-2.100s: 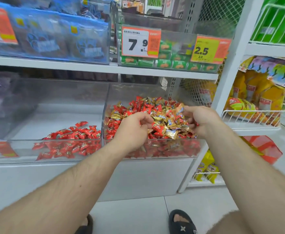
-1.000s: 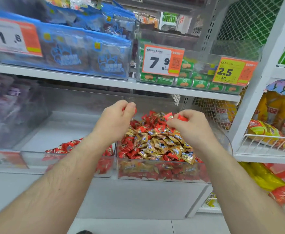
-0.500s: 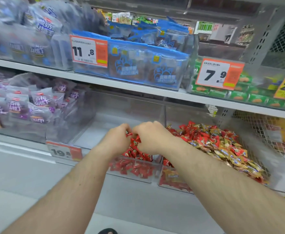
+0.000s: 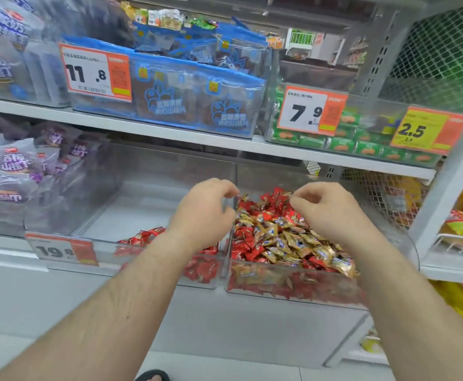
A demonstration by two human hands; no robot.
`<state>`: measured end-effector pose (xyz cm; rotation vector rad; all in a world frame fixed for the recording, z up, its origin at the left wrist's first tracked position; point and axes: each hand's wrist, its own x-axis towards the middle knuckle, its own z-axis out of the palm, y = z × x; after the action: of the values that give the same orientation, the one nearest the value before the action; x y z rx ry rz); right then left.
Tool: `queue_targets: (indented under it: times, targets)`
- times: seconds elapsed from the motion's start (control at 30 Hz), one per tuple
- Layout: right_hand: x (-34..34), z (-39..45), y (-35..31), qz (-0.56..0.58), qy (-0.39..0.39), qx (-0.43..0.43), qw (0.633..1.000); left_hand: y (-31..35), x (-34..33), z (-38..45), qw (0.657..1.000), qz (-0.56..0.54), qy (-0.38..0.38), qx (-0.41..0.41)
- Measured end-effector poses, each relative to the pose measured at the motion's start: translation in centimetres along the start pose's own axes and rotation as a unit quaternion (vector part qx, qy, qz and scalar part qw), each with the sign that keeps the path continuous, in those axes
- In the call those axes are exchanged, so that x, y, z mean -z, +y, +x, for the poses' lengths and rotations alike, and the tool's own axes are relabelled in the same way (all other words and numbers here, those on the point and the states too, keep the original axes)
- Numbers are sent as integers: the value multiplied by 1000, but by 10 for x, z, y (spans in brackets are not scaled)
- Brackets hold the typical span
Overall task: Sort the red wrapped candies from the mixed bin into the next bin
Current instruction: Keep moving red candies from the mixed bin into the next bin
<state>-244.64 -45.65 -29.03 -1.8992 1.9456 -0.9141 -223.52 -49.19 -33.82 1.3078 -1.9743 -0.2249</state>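
Both hands lifted apart from left bin (image 4: 153, 259); left hand (image 4: 205, 213), right hand (image 4: 326, 210) loosely curled, empty, above mixed bin (image 4: 293, 291).

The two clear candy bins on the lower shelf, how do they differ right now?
The left bin holds only red wrapped candies, while the right bin holds a mix of red and gold ones. The left bin has a small pile near its front with bare floor behind; the right bin is heaped high. The left bin carries an orange price tag; the right bin shows none. Both are clear plastic and stand side by side.
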Motion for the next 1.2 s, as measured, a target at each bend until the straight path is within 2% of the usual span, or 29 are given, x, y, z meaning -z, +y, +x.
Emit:
queue_targets:
  times: [0.07,0.17,0.27,0.4,0.47,0.6,0.67,0.8,0.87,0.93,1.0,1.07,1.2]
  targets:
    - [8,-7,23,-46,-49,-32,997,25,-16,-1,997,4,-25,-68]
    - [6,-12,43,-129,-161,-51,977,45,-45,-1,988,26,-101,-114]
    - [9,-14,51,-181,-244,-83,949,52,-67,2,975,57,-182,-116]
    - [17,-11,69,-204,-275,-135,930,52,-79,19,954,91,-270,-93]
    - [22,-9,79,-177,-271,-150,934,50,-84,28,954,101,-268,-84]
    - [28,0,101,-99,-248,-166,949,46,-94,35,968,150,-187,-67]
    - [31,3,113,-75,-245,-166,952,44,-97,36,968,173,-171,-55]
    - [36,2,133,5,-228,-151,962,48,-88,38,949,222,-216,-65]
    - [41,0,141,27,-172,-137,975,59,-79,36,944,213,-240,-76]
    - [49,-2,144,54,-110,-132,984,69,-77,30,943,181,-254,-115]
    - [56,-5,143,79,-70,-156,982,78,-85,26,943,95,-273,-162]
    - [58,-6,143,67,-58,-168,982,84,-98,25,934,44,-303,-184]
    - [50,-4,146,-18,-85,-168,982,94,-110,32,909,85,-358,-197]
